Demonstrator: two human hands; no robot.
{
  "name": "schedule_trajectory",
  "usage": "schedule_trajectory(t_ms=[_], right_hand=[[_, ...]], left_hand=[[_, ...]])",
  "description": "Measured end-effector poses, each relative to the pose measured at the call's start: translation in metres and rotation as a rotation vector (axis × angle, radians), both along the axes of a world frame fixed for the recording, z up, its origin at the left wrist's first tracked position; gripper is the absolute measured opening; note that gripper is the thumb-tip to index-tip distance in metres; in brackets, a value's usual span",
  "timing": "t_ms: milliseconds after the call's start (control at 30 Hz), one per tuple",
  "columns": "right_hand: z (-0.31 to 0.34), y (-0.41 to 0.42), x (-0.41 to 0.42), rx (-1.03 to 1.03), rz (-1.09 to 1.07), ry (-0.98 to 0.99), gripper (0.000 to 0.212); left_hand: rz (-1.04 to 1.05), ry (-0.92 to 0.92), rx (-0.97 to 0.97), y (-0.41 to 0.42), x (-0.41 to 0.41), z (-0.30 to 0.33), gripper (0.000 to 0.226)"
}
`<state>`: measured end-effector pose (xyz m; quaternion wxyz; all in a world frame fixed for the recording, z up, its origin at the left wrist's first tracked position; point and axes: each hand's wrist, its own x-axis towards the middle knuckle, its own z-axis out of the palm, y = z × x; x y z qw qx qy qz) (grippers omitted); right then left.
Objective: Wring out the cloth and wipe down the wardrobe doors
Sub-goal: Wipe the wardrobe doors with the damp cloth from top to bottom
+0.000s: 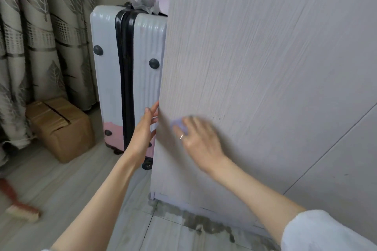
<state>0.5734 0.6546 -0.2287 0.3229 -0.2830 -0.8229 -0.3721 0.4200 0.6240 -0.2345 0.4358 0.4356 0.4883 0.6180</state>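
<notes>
While right hand (201, 138) presses one cloth (179, 125), one door (255, 67).

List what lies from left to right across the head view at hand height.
Curtain → cardboard box → suitcase → left hand → cloth → right hand → wardrobe door
</notes>
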Motion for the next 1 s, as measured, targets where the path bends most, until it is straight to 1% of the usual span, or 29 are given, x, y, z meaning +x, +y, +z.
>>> schedule_trajectory(t_ms=[67,100,133,200,300,367,433,567,633,667,700,767,833,900,967,1000], right_hand=[[0.032,0.0,0.005,-0.002,-0.022,0.212,0.035],[0.044,0.001,0.007,-0.02,-0.02,0.292,0.041],[0.049,0.002,0.008,-0.039,-0.023,0.332,0.045],[0.04,0.001,0.009,-0.048,-0.034,0.291,0.044],[-0.002,-0.005,0.029,-0.059,0.002,0.063,0.038],[-0.013,-0.009,0.052,-0.088,0.014,-0.036,0.04],[0.001,-0.009,0.07,-0.088,0.01,-0.004,0.044],[0.059,-0.001,0.074,-0.08,-0.029,0.283,0.05],[0.063,0.0,0.068,-0.085,-0.037,0.372,0.053],[0.055,-0.001,0.066,-0.101,-0.029,0.36,0.052],[0.039,-0.003,0.066,-0.114,-0.016,0.302,0.049],[-0.001,-0.009,0.076,-0.118,-0.001,0.099,0.039],[-0.03,-0.015,0.097,-0.126,0.004,-0.054,0.038],[-0.032,-0.014,0.115,-0.126,-0.003,-0.045,0.039],[-0.01,-0.01,0.123,-0.099,-0.014,0.069,0.043],[0.008,-0.009,0.125,-0.082,-0.021,0.164,0.044]], left_hand=[[-0.002,0.019,0.019,-0.002,0.004,-0.004,0.043],[-0.001,0.029,0.024,-0.003,0.006,-0.005,0.045],[0.003,0.038,0.032,-0.004,0.007,-0.007,0.047],[0.023,0.046,0.047,-0.004,0.007,-0.008,0.049],[0.054,0.052,0.069,-0.001,0.009,-0.013,0.049],[0.072,0.049,0.073,0.0,0.011,-0.018,0.047],[0.1,0.048,0.073,0.001,0.013,-0.02,0.047],[0.149,0.059,0.071,0.004,0.019,-0.019,0.048],[0.164,0.085,0.082,0.004,0.023,-0.018,0.049],[0.171,0.091,0.086,0.003,0.026,-0.016,0.048],[0.178,0.096,0.086,0.002,0.028,-0.015,0.048],[0.189,0.107,0.079,-0.002,0.033,-0.015,0.046],[0.199,0.116,0.088,-0.005,0.034,-0.016,0.046],[0.202,0.118,0.1,-0.005,0.035,-0.019,0.046],[0.21,0.132,0.097,-0.005,0.034,-0.021,0.048],[0.212,0.152,0.097,-0.006,0.035,-0.022,0.048]])
